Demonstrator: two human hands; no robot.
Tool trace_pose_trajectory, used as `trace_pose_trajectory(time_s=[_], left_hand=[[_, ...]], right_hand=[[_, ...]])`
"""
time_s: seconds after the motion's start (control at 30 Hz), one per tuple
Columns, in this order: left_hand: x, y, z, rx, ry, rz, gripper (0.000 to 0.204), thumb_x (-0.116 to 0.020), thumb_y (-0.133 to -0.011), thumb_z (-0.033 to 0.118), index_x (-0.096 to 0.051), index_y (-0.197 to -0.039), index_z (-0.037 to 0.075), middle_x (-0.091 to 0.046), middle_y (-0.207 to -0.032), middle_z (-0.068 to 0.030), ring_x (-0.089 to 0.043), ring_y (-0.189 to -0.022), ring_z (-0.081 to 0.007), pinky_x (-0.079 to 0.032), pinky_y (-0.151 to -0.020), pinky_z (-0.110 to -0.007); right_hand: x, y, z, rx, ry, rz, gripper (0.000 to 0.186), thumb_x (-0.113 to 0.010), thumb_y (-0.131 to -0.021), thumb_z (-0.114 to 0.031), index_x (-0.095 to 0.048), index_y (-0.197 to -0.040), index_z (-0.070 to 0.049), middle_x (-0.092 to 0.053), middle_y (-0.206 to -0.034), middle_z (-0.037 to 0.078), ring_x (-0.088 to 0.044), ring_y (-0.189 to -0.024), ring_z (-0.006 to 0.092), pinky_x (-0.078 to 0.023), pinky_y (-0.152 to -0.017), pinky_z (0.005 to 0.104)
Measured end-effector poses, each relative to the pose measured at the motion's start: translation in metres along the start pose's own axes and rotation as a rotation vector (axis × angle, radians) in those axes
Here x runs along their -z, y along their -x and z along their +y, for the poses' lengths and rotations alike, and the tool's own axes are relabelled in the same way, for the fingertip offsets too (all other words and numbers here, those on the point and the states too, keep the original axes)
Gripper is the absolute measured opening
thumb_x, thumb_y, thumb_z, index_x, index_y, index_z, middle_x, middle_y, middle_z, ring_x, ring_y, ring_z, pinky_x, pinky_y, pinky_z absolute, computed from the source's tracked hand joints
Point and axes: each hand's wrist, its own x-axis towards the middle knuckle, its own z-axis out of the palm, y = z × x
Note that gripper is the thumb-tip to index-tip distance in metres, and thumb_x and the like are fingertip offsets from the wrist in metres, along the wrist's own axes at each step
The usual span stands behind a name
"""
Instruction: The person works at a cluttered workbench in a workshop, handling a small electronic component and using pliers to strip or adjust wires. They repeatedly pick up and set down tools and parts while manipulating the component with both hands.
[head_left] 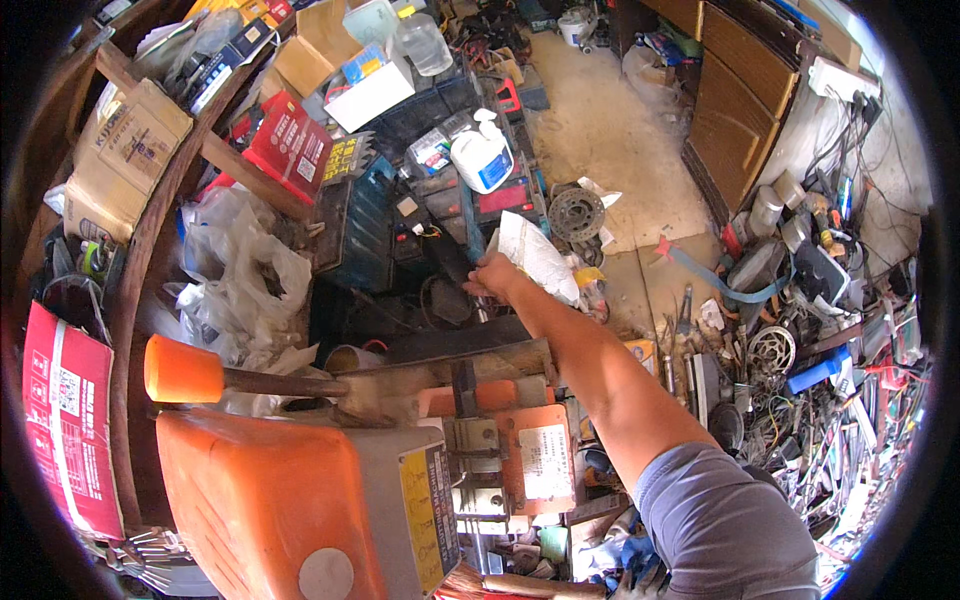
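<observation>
My right arm reaches forward from the lower right over the cluttered bench. My right hand is closed, its fingers curled down at the lower end of a black, long-bodied tool. A short metal piece shows just below the fingertips; what exactly they grip is hidden. Close by on the right of the hand lies a white crumpled packet. Nearer to me stands an orange and grey key cutting machine with metal clamps and an orange-knobbed lever. My left hand is out of view.
A white jug stands on toolboxes beyond the hand. Plastic bags and a red box crowd the left. A round metal disc lies on the floor. Loose parts and a blue-handled tool pile up on the right.
</observation>
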Motion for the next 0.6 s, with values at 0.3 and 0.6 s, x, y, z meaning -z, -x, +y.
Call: trace_pose_trajectory(time_s=[0.3, 0.6], left_hand=[[0.0, -0.004, 0.0, -0.008, -0.003, -0.009, 0.043, -0.066, -0.084, 0.022, -0.056, -0.125, 0.014, -0.054, -0.1, -0.0032, -0.055, -0.096, -0.0258, -0.035, -0.097, -0.052], [0.007, 0.005, 0.005, -0.023, 0.002, -0.013, 0.043, -0.068, -0.082, 0.022, -0.059, -0.124, 0.015, -0.054, -0.095, -0.0016, -0.054, -0.093, -0.0235, -0.034, -0.097, -0.051]], right_hand=[[0.014, -0.012, 0.012, 0.233, 1.029, -0.148, 0.029, -0.06, -0.09, -0.001, -0.048, -0.116, 0.005, -0.065, -0.093, 0.026, -0.07, -0.079, 0.0398, -0.06, -0.06, 0.0459], [0.018, 0.012, 0.006, -0.031, 0.318, -0.237, 0.019, -0.065, -0.091, -0.01, -0.06, -0.085, 0.008, -0.066, -0.079, 0.02, -0.068, -0.067, 0.0288, -0.054, -0.051, 0.0352]])
